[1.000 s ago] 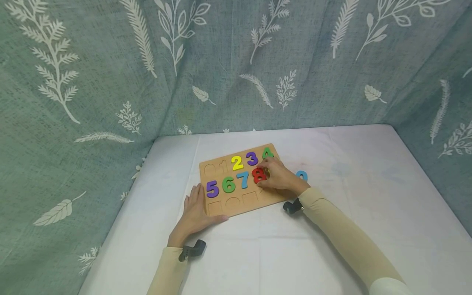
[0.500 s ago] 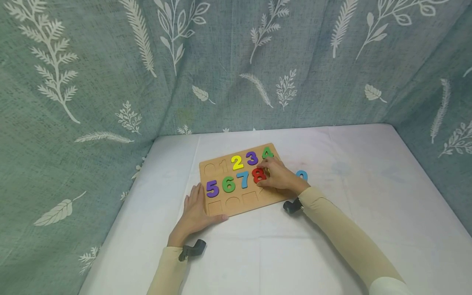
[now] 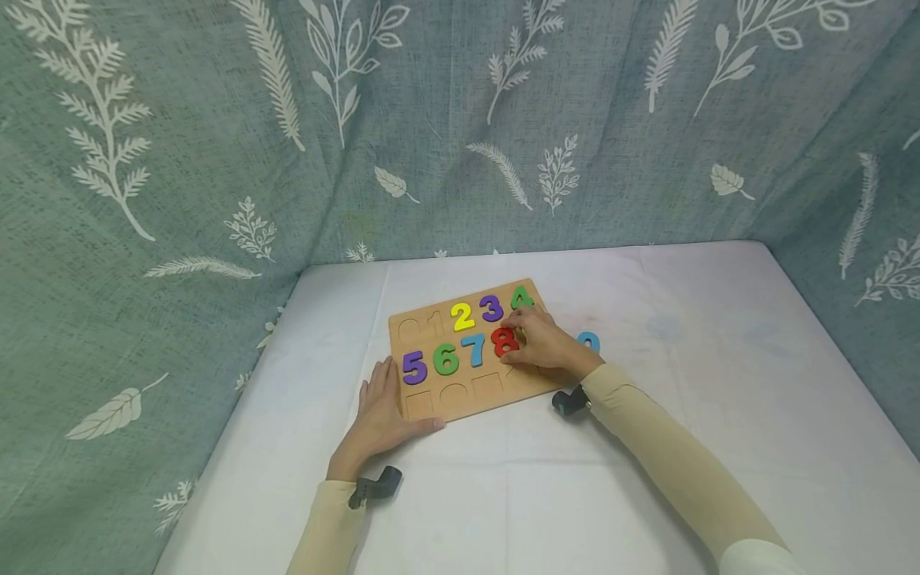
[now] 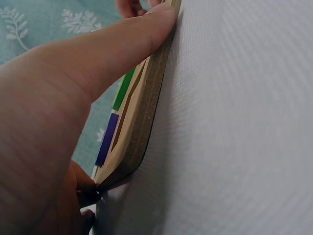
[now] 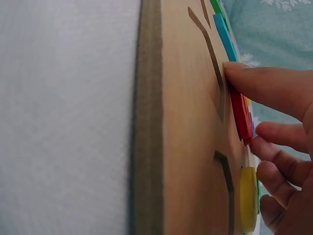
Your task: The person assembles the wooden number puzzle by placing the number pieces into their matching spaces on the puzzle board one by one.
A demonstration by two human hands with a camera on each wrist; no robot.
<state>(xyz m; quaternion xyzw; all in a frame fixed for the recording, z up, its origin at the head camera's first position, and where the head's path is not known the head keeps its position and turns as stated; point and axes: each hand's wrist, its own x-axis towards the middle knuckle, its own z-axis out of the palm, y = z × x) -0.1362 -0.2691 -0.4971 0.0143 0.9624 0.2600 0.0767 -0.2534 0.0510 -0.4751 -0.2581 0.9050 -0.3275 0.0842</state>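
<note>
A wooden number puzzle board lies on the white-covered table. My right hand pinches the red number 8, which lies in the board's middle row. In the right wrist view the thumb touches one edge of the red piece, with the fingers across from it. Beneath that hand sits a yellow piece, mostly hidden in the head view. My left hand rests against the board's lower left corner, fingers straight along the left edge and thumb along the front edge.
Purple 5, green 6, blue 7, yellow 2, purple 3 and green 4 sit on the board. Unfilled recesses show at its upper left and front. A blue rounded piece lies right of the board, partly hidden.
</note>
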